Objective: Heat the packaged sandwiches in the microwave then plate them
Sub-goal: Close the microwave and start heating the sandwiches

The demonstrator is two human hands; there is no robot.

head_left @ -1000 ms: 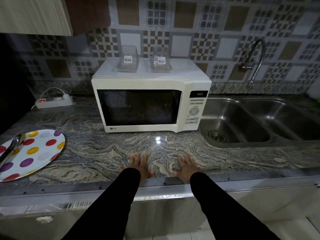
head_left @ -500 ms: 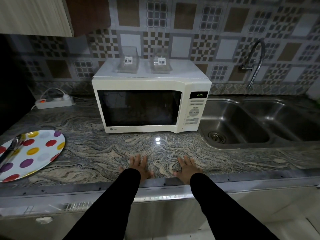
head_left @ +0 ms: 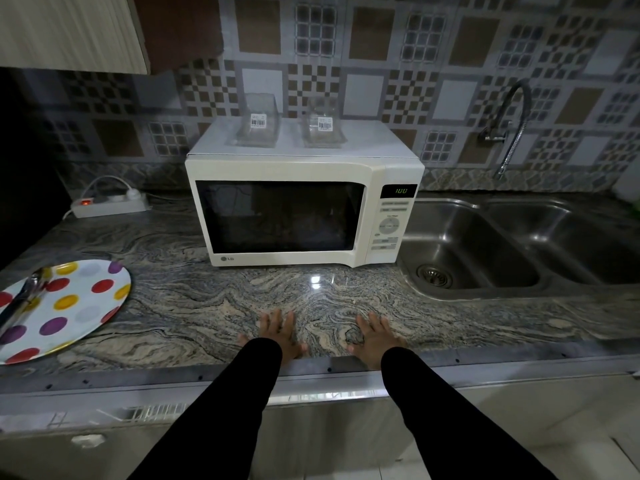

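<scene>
A cream microwave [head_left: 301, 216] stands at the back of the granite counter [head_left: 194, 306], its door shut and its display lit. Two clear plastic packages with barcode labels, one on the left [head_left: 258, 124] and one on the right [head_left: 323, 128], sit on top of it; what they hold cannot be made out. A polka-dot plate [head_left: 69, 306] with tongs [head_left: 24, 296] lying on it is at the left edge. My left hand [head_left: 277, 332] and my right hand [head_left: 375, 336] rest flat on the counter's front edge, fingers spread, holding nothing.
A double steel sink [head_left: 485, 251] with a curved tap [head_left: 509, 126] lies right of the microwave. A white power strip [head_left: 107, 204] with a red light sits at the back left. A wall cupboard [head_left: 69, 29] hangs over the left side.
</scene>
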